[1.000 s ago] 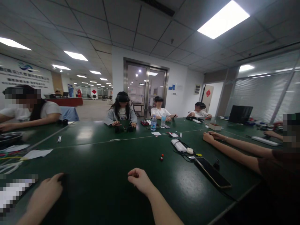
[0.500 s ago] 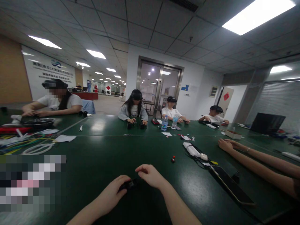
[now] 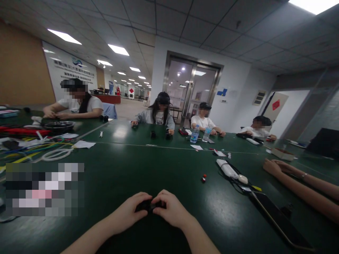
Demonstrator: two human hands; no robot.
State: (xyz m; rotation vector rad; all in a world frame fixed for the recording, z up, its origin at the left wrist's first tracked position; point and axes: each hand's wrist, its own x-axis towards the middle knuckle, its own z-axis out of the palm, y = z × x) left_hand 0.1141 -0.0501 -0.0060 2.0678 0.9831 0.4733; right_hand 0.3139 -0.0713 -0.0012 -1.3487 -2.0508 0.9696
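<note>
A small black object (image 3: 149, 206) lies between my two hands, low over the green table (image 3: 169, 169); its kind I cannot make out. My left hand (image 3: 134, 208) is closed on its left side, thumb below and fingers above. On its right side the thumb and fingers of my right hand (image 3: 169, 208) are pinched round it. My fingers hide most of its surface. A small red and black item (image 3: 203, 178) stands on the table beyond my right hand.
To the right are a white power strip (image 3: 227, 169) with cables and a dark phone-like slab (image 3: 280, 218). Another person's forearms (image 3: 299, 183) rest there. Bottles (image 3: 194, 134) stand farther back. Coloured cables (image 3: 34, 153) and papers (image 3: 84, 144) lie left. Several people sit opposite.
My right hand has come in from the right and taken hold of the black object, which my left hand held alone. The view has turned slightly left.
</note>
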